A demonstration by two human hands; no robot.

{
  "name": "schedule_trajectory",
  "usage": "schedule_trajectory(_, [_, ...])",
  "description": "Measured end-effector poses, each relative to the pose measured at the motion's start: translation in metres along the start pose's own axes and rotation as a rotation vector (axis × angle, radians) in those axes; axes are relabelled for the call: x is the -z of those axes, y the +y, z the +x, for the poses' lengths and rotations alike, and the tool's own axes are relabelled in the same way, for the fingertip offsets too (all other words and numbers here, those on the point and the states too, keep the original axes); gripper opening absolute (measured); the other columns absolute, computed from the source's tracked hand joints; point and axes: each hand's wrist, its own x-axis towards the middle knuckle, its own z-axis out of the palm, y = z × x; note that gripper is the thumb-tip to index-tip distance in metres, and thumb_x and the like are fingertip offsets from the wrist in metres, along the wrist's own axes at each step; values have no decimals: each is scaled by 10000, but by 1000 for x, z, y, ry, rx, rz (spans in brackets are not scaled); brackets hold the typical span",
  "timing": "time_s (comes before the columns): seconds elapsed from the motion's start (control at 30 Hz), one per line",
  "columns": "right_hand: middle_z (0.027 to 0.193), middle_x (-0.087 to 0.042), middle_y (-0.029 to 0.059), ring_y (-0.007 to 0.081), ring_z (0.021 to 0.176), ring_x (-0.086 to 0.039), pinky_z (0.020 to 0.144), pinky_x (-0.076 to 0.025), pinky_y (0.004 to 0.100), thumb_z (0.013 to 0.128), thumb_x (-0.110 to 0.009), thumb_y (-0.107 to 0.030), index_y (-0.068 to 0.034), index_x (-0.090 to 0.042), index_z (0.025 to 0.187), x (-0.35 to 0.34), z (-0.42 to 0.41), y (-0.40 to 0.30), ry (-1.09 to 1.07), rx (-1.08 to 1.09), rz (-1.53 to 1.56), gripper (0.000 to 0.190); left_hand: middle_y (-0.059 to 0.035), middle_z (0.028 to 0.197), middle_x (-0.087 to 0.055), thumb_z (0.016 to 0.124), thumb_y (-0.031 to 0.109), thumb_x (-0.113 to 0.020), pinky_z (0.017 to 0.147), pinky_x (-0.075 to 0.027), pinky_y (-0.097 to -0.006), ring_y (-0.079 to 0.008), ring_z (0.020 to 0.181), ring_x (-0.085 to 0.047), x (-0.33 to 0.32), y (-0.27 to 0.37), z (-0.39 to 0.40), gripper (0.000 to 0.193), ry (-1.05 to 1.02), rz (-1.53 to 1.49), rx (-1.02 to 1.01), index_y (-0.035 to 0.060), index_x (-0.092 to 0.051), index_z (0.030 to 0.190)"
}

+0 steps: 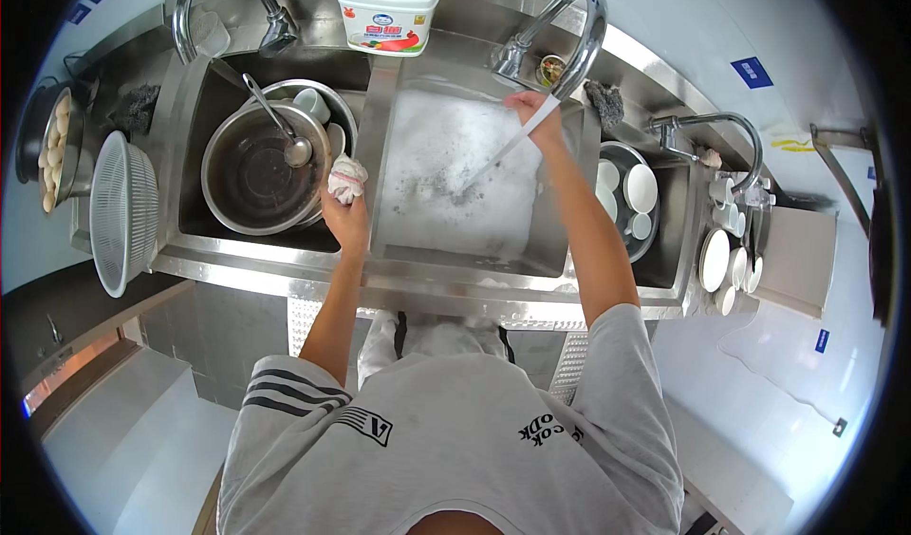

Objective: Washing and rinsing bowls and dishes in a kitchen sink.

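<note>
My left hand [346,220] grips a crumpled white cloth [347,177] with a reddish stripe, at the right rim of a large steel pot [235,200] in the left basin. A ladle [295,147] leans inside that pot. My right hand [539,118] is up at the spout of the middle curved faucet [594,33], partly behind it; whether its fingers hold anything is hidden. From the spout a stream of water [509,147] runs slanting into the middle basin [559,243], where white foam [434,129] spreads over the water.
A white detergent jug [390,19] stands on the back ledge. In the right basin, a steel bowl [648,246] holds white dishes [640,188]. White plates [714,261] stand farther right. At left are a plastic colander [124,214] and another faucet [274,33].
</note>
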Motion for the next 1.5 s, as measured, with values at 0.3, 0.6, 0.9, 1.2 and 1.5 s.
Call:
schedule_trajectory(0.3, [869,-665,115,214,812,-631,724,-474,312,787,-612,-146,-76,-653,939,-1,-29,25,-256,-181,506,172,-233,943,-561,699,145,-612,786,-423,-474,-433,916,-540,-9,16,-5,404,21,455,52,24,-465,1056])
schedule_trajectory(0.6, [1323,-331,271,432,1072,-501,939,-414,436,709,-618,-158,-59,-392,1255,-81,-196,152,-351,-604,-469,599,-251,1027,-583,727,269,-613,829,-425,-469,-426,975,-544,-22,11,-6,549,93,614,104,2,-458,1182])
schedule_trajectory(0.9, [1336,-320,273,428,1068,-512,912,-429,465,721,-654,-242,-22,-346,1247,-144,-204,123,-851,-421,-548,648,-250,1104,-550,731,301,-613,849,-418,-474,-421,998,-529,-23,11,-4,631,34,704,186,-43,-426,1226])
schedule_trajectory(1.2, [1060,-551,290,395,1040,-535,871,-426,441,722,-663,-312,51,-421,1150,-185,-181,87,-829,-473,-61,611,-259,866,-579,682,292,-601,718,-433,-508,-466,843,-545,-22,13,-2,490,56,691,59,7,-446,1049])
schedule_trajectory(1.5, [938,-597,280,385,928,-579,805,-467,420,695,-574,-152,66,-573,867,-285,-37,79,-614,-253,-77,278,-242,984,-569,694,280,-612,776,-428,-481,-451,917,-533,-20,11,0,515,31,635,63,-16,-474,1093])
